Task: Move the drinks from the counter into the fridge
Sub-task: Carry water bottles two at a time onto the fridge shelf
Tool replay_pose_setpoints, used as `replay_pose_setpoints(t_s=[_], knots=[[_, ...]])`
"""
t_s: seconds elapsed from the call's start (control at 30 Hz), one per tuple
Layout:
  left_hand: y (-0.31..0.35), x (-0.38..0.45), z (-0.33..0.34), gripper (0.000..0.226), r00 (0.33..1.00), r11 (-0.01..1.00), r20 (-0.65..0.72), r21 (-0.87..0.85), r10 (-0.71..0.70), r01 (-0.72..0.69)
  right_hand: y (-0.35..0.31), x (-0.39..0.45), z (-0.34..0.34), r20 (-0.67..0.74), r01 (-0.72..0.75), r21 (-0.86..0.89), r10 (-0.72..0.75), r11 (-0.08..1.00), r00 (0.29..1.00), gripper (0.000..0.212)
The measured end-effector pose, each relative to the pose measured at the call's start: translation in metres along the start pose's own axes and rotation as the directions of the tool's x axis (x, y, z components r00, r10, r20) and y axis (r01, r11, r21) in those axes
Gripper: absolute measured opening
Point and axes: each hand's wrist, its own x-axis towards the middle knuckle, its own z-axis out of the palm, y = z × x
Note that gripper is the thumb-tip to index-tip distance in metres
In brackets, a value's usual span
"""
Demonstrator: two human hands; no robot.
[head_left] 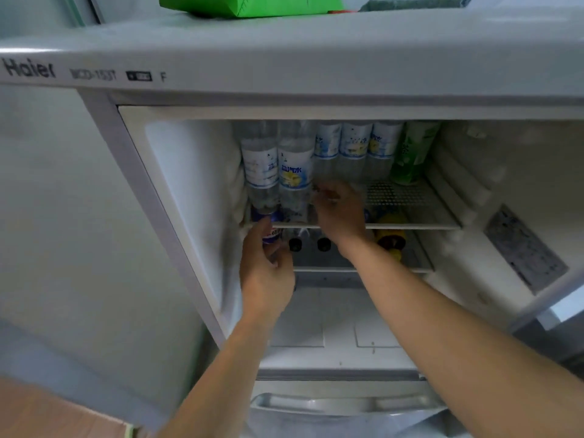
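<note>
The fridge (pixel 189 191) stands open. On its upper wire shelf (pixel 410 213) several clear water bottles (pixel 295 172) with blue-white labels stand in rows, and a green bottle (pixel 414 153) stands at the right. My left hand (pixel 267 273) grips a blue-labelled bottle (pixel 271 230) at the left front edge of the shelf below. My right hand (pixel 339 213) reaches over the upper shelf's front edge, its fingers at the base of a water bottle; whether they grip it is blurred.
Two dark-capped bottles (pixel 309 243) and a yellow bottle (pixel 390 235) lie on the lower shelf. A green box (pixel 249 4) and a cloth (pixel 414 3) sit on the fridge top. A drawer handle (pixel 344 403) is below. The right side of the upper shelf is bare wire.
</note>
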Motion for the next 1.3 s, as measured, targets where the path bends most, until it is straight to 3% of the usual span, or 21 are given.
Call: replay_pose_setpoints(t_s=[0.2, 0.37, 0.53, 0.7, 0.83, 0.97, 1.03, 1.3], knots=[[-0.03, -0.046, -0.011, 0.037, 1.0, 0.998, 0.006, -0.056, -0.02, 0.02, 0.026, -0.066, -0.03, -0.082, -0.03, 0.02, 0.032, 0.999, 0.996, 0.013], [-0.048, -0.083, -0.008, 0.025, 1.0, 1.0, 0.024, 0.003, 0.017, -0.017, 0.052, -0.129, -0.066, -0.126, -0.143, 0.06, 0.15, 0.988, 0.981, 0.012], [-0.05, -0.117, -0.005, 0.023, 0.986, 0.998, 0.166, 0.065, 0.001, -0.012, 0.067, -0.19, -0.112, -0.183, -0.26, 0.106, 0.276, 0.96, 0.944, 0.014], [-0.054, -0.178, 0.011, 0.02, 0.905, 0.99, 0.408, 0.12, -0.117, 0.074, 0.092, -0.277, -0.175, -0.299, -0.348, 0.158, 0.381, 0.924, 0.875, 0.01], [-0.055, -0.253, 0.024, 0.018, 0.817, 0.987, 0.562, 0.148, -0.133, 0.059, 0.114, -0.366, -0.235, -0.44, -0.435, 0.233, 0.493, 0.87, 0.751, 0.012], [-0.069, -0.33, 0.021, 0.031, 0.686, 0.98, 0.704, 0.187, -0.185, 0.073, 0.133, -0.471, -0.285, -0.553, -0.529, 0.282, 0.586, 0.801, 0.592, 0.011], [-0.08, -0.361, 0.017, 0.027, 0.619, 0.97, 0.754, 0.237, -0.22, 0.057, 0.14, -0.525, -0.304, -0.59, -0.561, 0.33, 0.629, 0.76, 0.506, 0.011], [-0.13, -0.432, 0.008, 0.021, 0.365, 0.858, 0.804, 0.513, -0.469, -0.027, 0.169, -0.712, -0.336, -0.658, -0.662, 0.522, 0.748, 0.538, 0.09, 0.019]])
